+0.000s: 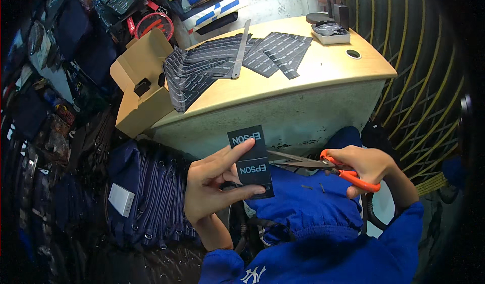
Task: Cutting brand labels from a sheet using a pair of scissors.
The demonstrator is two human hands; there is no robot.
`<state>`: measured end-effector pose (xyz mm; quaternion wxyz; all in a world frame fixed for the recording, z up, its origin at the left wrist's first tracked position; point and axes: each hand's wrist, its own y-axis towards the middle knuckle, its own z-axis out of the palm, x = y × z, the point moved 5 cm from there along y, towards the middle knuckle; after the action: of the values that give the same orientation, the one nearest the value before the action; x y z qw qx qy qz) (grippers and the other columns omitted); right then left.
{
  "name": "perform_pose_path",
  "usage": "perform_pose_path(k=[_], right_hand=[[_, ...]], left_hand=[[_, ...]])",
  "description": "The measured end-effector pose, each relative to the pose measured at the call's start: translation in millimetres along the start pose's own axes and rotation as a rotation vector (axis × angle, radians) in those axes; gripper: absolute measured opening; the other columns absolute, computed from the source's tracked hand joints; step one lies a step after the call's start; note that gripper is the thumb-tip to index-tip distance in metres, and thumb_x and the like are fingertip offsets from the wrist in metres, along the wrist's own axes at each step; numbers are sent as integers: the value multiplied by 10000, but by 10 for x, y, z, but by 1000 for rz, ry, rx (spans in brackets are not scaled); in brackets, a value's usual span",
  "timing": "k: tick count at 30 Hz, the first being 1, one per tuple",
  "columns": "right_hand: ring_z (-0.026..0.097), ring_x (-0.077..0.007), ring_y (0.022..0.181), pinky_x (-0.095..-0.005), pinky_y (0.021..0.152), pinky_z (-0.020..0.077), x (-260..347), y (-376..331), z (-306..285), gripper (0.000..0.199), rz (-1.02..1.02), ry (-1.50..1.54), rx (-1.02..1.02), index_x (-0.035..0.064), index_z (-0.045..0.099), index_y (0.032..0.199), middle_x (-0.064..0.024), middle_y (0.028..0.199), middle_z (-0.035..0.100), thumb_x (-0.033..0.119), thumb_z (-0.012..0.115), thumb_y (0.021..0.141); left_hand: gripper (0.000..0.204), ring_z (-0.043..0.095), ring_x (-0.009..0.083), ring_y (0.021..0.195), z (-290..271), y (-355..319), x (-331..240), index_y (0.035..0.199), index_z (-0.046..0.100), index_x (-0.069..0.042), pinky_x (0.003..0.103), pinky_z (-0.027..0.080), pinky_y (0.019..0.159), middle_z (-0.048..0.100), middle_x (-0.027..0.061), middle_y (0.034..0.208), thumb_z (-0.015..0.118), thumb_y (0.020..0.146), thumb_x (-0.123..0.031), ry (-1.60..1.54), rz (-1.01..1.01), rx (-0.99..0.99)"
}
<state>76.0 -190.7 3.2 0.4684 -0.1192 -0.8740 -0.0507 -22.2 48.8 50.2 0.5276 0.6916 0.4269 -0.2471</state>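
Note:
Between the thumb and fingers of my left hand is a small black printed label piece, held upright above my lap. My right hand grips a pair of scissors with orange handles. Their blades are slightly apart and point left, with the tips close to the right edge of the label piece; whether they touch it I cannot tell. A few thin dark offcuts lie on my blue clothing below the scissors.
On the wooden desk ahead lie black printed sheets, a metal ruler and a small box of dark pieces. An open cardboard box stands at the desk's left end. Stacked dark blue bags sit left of me; a folding gate is at right.

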Motion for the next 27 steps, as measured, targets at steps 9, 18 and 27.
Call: perform_pose_path(k=[9,18,27], right_hand=[[497,-235,587,-348,535,391,61,21,57,694,-55,44,197,-44,473,892,-122,647,497,628,585,760],[512,-247,602,-357,546,401,98,5,78,696,-60,11,196,-57,473,929,-146,669,526,607,597,765],[511,-248,588,-353,542,407,82,44,93,686,-68,38,194,-60,478,909,-134,655,524,602,592,773]], left_hand=[[728,444,44,613,179,26,-142,1196,548,49,160,366,553,540,19,671,821,522,0,72,85,241],[731,471,52,629,246,40,-199,1199,546,48,168,390,553,572,54,735,823,525,-15,96,132,327],[734,505,47,681,287,62,-218,1197,548,44,168,424,600,604,91,828,830,523,-25,121,62,353]])
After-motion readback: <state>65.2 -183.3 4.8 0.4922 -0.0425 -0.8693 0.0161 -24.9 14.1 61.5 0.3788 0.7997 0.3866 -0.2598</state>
